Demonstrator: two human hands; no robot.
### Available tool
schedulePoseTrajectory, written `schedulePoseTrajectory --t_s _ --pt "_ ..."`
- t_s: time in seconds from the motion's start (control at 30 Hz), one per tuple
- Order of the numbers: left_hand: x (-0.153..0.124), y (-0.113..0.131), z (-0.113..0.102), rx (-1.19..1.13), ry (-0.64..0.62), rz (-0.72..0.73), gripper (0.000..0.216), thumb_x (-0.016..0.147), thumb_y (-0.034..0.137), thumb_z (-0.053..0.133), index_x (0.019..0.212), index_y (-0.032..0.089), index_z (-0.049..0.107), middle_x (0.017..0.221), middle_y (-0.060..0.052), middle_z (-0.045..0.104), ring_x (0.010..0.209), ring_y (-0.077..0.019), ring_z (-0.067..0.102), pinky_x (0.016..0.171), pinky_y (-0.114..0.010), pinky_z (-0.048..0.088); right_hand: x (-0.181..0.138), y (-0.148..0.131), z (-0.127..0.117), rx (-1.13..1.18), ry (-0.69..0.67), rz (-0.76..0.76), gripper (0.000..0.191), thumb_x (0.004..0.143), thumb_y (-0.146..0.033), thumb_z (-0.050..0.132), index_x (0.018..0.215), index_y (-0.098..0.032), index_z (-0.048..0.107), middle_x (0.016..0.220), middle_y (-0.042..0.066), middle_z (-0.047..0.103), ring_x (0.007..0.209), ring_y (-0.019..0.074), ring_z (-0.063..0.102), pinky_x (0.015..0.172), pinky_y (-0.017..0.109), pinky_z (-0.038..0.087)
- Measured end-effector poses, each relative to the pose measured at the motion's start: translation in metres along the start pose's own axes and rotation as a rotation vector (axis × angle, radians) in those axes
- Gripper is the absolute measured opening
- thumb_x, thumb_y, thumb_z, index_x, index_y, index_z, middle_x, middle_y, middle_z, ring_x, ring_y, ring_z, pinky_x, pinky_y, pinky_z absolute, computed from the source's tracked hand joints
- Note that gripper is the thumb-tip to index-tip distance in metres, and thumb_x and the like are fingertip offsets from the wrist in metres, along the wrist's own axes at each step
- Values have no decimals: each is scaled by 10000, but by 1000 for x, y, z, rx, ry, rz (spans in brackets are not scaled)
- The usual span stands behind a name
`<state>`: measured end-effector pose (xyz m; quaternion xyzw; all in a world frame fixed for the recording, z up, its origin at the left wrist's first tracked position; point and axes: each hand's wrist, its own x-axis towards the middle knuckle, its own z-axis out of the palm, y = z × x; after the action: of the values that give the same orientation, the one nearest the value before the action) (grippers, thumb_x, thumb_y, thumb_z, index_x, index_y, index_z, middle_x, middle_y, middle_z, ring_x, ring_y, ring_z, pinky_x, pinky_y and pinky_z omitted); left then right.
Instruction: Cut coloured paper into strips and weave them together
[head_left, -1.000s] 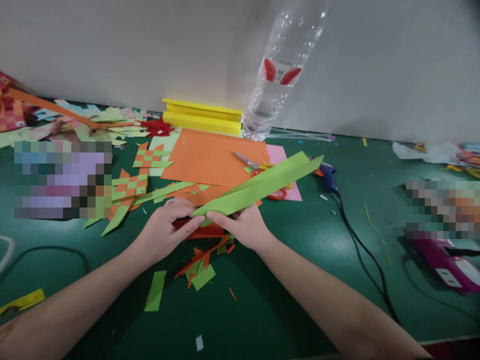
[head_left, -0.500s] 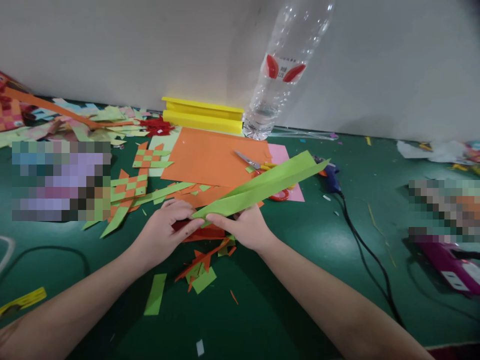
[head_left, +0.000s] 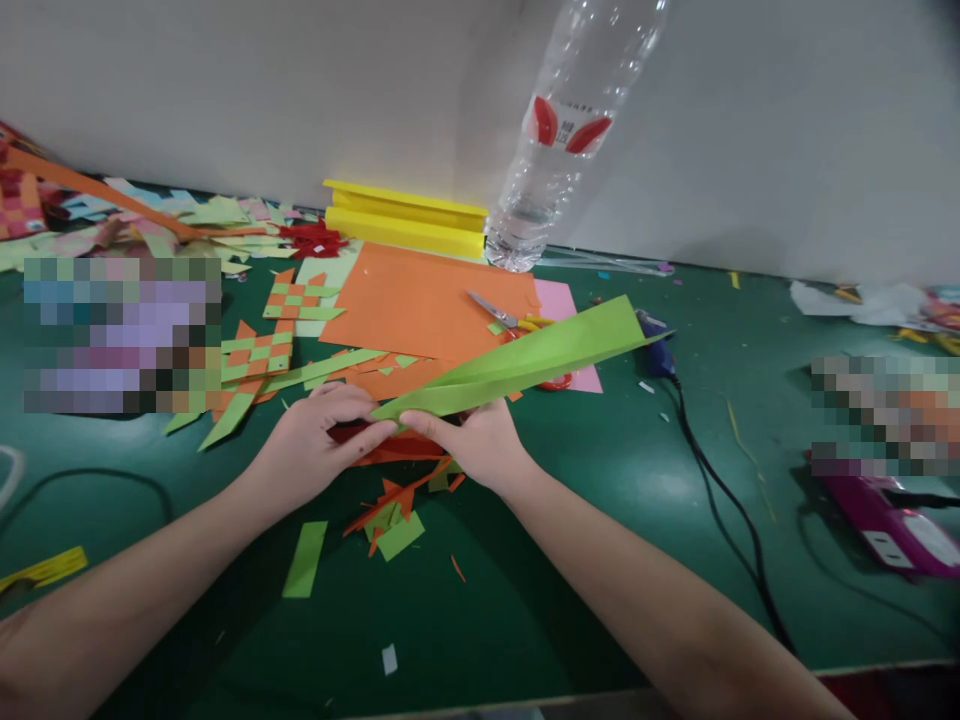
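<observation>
A long green paper strip (head_left: pixel 525 358), folded lengthwise, slants up to the right above the table. My left hand (head_left: pixel 322 435) pinches its lower left end between thumb and fingers. Close beside it, my right hand (head_left: pixel 480 440) grips the same strip, thumb on the near side and fingers hidden behind. Beneath the strip lie orange paper sheets (head_left: pixel 420 295) and a pair of scissors (head_left: pixel 495 312) with red and yellow handles, partly covered. Woven green and orange paper pieces (head_left: pixel 259 358) rest to the left of my hands.
A large clear bottle (head_left: pixel 551 150) and a folded yellow paper piece (head_left: pixel 405 222) stand by the wall. A blue glue gun (head_left: pixel 658 345) trails a black cord at right, near a magenta power strip (head_left: pixel 892 530). Paper scraps (head_left: pixel 397 530) litter the green table (head_left: pixel 570 610).
The strip's fold has spread slightly wider at its far right end. Both hands keep their hold. The whole view has shifted a little, so the table appears higher.
</observation>
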<state>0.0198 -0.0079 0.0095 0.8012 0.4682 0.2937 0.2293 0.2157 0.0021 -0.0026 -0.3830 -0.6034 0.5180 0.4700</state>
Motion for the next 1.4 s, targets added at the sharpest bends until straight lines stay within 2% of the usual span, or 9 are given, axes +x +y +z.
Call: schedulePoseTrajectory --t_s 0.23,0.5,0.63,0.73,0.9,1.1,1.3,1.4 --pt "3 6 2 -13 31 -50 431 835 570 561 625 194 585 600 17 580 564 -135 520 577 -260 422 0 -1 -2 -64 45 -6 182 720 -329 772 856 -222 719 971 45 767 921 217 716 871 394 577" --pt "3 5 3 17 -1 21 409 881 501 513 630 196 620 572 25 540 576 -137 509 649 -290 418 -1 -2 -1 -57 59 7 192 702 -328 780 852 -226 715 927 44 763 907 216 713 877 398 568" --pt "3 2 5 28 10 66 417 901 475 504 605 190 571 563 34 493 568 -130 472 674 -295 412 -2 -6 -3 -173 71 39 173 707 -340 769 643 -218 665 634 12 693 749 207 699 796 382 573" --pt "3 3 5 25 11 90 408 911 448 504 596 191 548 565 40 459 567 -125 452 695 -295 413 -3 -8 -4 -189 66 49 223 707 -364 761 595 -217 636 564 -7 641 654 184 664 754 367 567" --pt "0 7 4 12 -24 103 385 917 403 507 592 194 506 574 46 397 573 -123 413 739 -299 424 -4 -6 -4 -191 41 59 192 731 -384 737 628 -241 660 582 -7 645 731 202 676 775 379 560" --pt "-1 5 2 33 -36 102 395 915 403 489 582 195 450 570 52 348 571 -124 392 755 -312 435 -4 -2 -5 -178 0 65 240 749 -453 721 626 -257 658 527 -22 610 656 189 661 714 373 576" --pt "0 6 1 -10 -42 79 426 911 422 500 566 193 401 569 51 331 559 -122 379 661 -272 415 -5 -2 -5 -81 15 60 233 718 -434 754 632 -248 643 530 -23 612 750 206 698 753 372 587" --pt "0 6 1 -18 -42 89 420 919 412 491 567 188 437 567 48 334 557 -121 383 628 -261 394 -4 -2 -5 -35 1 41 193 723 -398 756 665 -247 651 548 -21 624 839 215 704 778 371 585"
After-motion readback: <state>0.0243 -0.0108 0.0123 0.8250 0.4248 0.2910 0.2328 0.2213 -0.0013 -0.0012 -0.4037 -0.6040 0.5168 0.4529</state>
